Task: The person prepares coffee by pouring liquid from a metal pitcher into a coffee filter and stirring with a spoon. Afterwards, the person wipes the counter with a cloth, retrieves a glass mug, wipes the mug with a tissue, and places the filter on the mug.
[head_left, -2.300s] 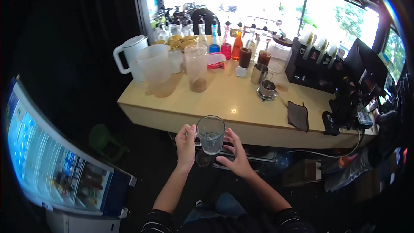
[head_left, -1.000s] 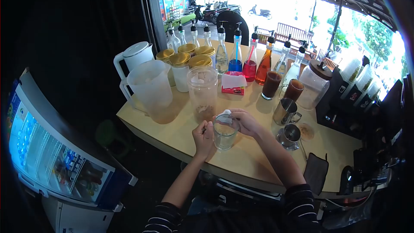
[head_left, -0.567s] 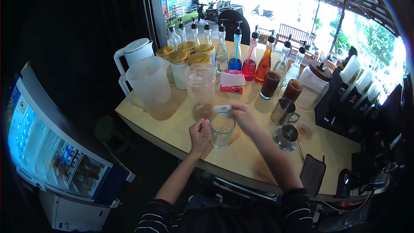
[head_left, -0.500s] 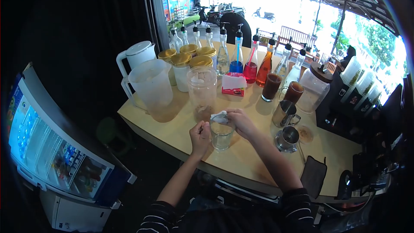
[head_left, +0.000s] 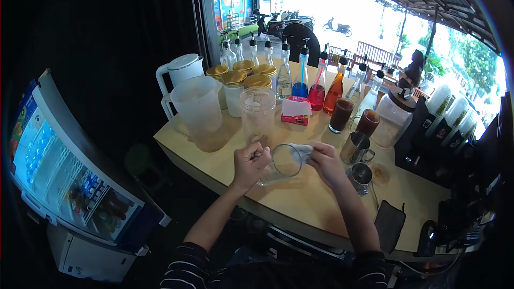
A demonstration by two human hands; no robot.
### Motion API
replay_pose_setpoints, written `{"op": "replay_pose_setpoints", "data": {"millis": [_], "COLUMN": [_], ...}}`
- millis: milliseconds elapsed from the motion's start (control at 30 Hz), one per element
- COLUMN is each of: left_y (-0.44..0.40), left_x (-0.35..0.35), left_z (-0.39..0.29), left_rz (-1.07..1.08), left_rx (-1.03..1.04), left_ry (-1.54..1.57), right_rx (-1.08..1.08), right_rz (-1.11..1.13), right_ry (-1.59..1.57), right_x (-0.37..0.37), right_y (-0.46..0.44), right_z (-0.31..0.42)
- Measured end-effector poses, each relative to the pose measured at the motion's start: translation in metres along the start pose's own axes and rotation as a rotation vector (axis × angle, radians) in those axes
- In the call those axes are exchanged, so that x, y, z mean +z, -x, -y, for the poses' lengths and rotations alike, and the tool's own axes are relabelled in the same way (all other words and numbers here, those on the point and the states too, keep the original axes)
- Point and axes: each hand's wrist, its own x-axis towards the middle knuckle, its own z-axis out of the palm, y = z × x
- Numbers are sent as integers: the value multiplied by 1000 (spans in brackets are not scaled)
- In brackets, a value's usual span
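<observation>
My right hand [head_left: 327,165] pinches a crumpled white tissue [head_left: 301,153] against the right side of a clear drinking glass's rim. The glass [head_left: 287,173] leans to the right, its mouth turned up toward me and its base low by the counter. Closed into a fist, my left hand [head_left: 251,166] is against or just beside the glass's left side; what its fingers hold, if anything, is hidden. Right behind it stands a clear plastic jar [head_left: 258,115] with brown residue inside. A pink tissue packet [head_left: 296,118] lies beyond the glass.
Plastic pitchers [head_left: 197,109], gold-lidded jars [head_left: 234,93] and pump syrup bottles [head_left: 317,88] crowd the counter's back. On the right are two brown drinks [head_left: 341,115], metal jugs [head_left: 355,148], a lidded glass jar [head_left: 394,115] and a dark cloth [head_left: 390,225]. A lit fridge [head_left: 75,176] stands left.
The glass has gone from upright to tilted, its mouth swinging right. My right hand has moved right and down with the tissue. The camera view has shifted slightly.
</observation>
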Motion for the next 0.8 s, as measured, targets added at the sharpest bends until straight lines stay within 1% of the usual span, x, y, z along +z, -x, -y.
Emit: {"op": "replay_pose_setpoints", "data": {"millis": [33,67,100,133,167,200,233,267,300,333,367,433,467,533,667,733,767,800], "left_y": [0,1,1,1,2,5,6,5,3,1,-1,-5,-8,-11,-7,-3,-3,-4], "left_x": [-3,-4,-3,-2,3,10,14,15,16,16,15,9,7,4,3,8,11,14], "left_z": [-5,-10,-14,-18,-24,-29,-33,-32,-30,-28,-28,-29,-30,-32,-29,-19,-14,-9], "left_rz": [25,29,25,22,28,41,53,52,23,-7,-7,-33,-29,-17,25,71,74,99], "left_rx": [8,7,9,14,15,92,170,175,214,251,253,186,190,124,88,-21,-21,-91], "left_ry": [-78,-77,-157,-237,-234,-315,-397,-397,-470,-542,-542,-489,-487,-393,-393,-311,-306,-287], "right_rx": [-19,-82,-82,-186,-287,-275,-278,-199,-121,-184,-186,-262,-265,-318,-379,-389,-386,-575], "right_rz": [-66,-96,-103,-86,-66,-9,-11,-7,-2,8,8,93,88,190,245,275,271,132], "right_ry": [-1,-6,-7,265,539,655,654,557,460,263,263,613,614,868,973,1178,1182,1158], "right_x": [-6,1,6,12,20,32,42,51,59,61,63,65,63,54,32,25,26,31], "right_y": [3,9,13,15,19,24,28,30,31,27,31,40,42,46,54,59,60,60], "right_z": [1,12,19,25,30,37,40,42,41,22,26,40,42,47,48,59,59,56]}}
